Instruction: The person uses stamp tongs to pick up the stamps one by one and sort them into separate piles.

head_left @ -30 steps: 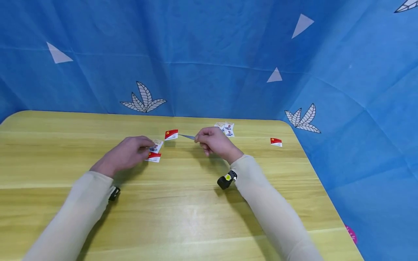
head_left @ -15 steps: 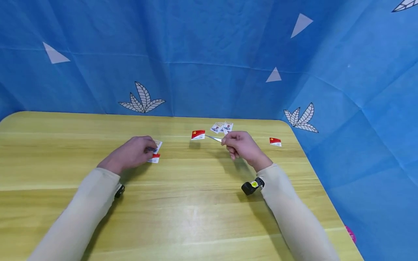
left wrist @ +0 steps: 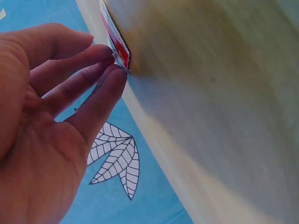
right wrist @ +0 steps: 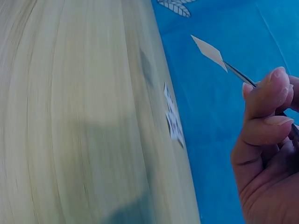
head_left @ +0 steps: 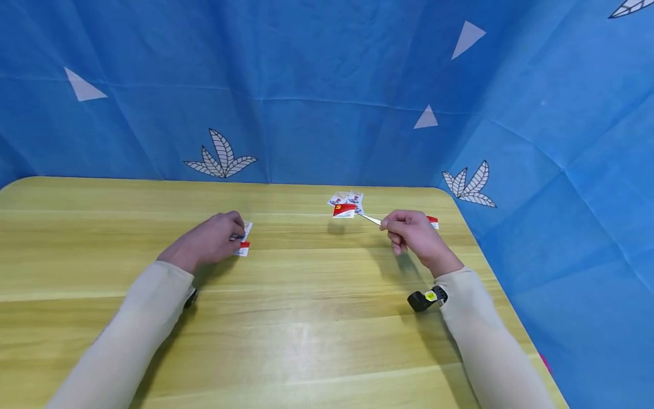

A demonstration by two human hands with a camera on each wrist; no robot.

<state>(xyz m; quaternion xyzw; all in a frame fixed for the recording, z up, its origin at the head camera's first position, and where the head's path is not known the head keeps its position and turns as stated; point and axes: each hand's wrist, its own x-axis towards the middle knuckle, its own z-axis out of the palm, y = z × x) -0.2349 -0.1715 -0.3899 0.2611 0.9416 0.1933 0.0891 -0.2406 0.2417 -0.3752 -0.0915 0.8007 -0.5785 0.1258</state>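
My right hand [head_left: 416, 236] pinches slim metal tweezers [head_left: 369, 218], whose tips grip a small red and white sticker-like card [head_left: 344, 211] by one edge. That card is held above the table, its shadow below it. In the right wrist view its plain pale back [right wrist: 209, 53] shows. The fingertips of my left hand [head_left: 209, 241] rest on a small stack of similar cards, one printed white [head_left: 247, 230] and one red and white [head_left: 242, 250]. The left wrist view shows the bent fingers against the card edges [left wrist: 122, 51], with part of the stack hidden under them.
Overlapping white printed cards [head_left: 355, 198] lie at the back edge of the wooden table [head_left: 286, 318], behind the held card. Another red and white card [head_left: 434, 221] is partly hidden behind my right hand. A blue cloth [head_left: 327, 85] hangs along the back and right side.
My right hand has moved right with the tweezers and the card, away from the left hand, so the card now overlaps the back pile in the head view. My left hand has barely moved.
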